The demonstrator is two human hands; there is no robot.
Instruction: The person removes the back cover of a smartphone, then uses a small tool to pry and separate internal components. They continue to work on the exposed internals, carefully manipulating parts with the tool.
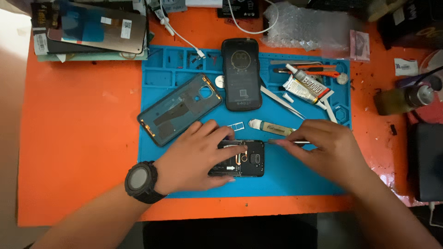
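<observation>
- Two bare hands work over a blue repair mat (157, 78) that lies on an orange table (78, 138), seen from above.
- Left hand (196, 159), with a black wristwatch (140, 182) on its wrist, lies flat on an opened phone (251, 159); its fingers spread apart and press down on the phone's left part rather than closing around it.
- That opened phone sits near the front edge of the mat, between the two hands, its back removed and its inner parts and a copper-coloured ring showing.
- Right hand (330, 147) has its grip pinched together on a thin metal tool (288, 142), whose tip points left and reaches the phone's upper right corner.
- Just behind the hands lie a small white tray piece (236, 124) and a pale tube (270, 127).
- Further back on the mat rest a detached back cover (180, 108) at the left, a second dark phone (241, 74) standing lengthwise in the middle, and a glue tube (304, 85) at the right.
- Stacked phone screens (97, 27) sit at the table's far left corner.
</observation>
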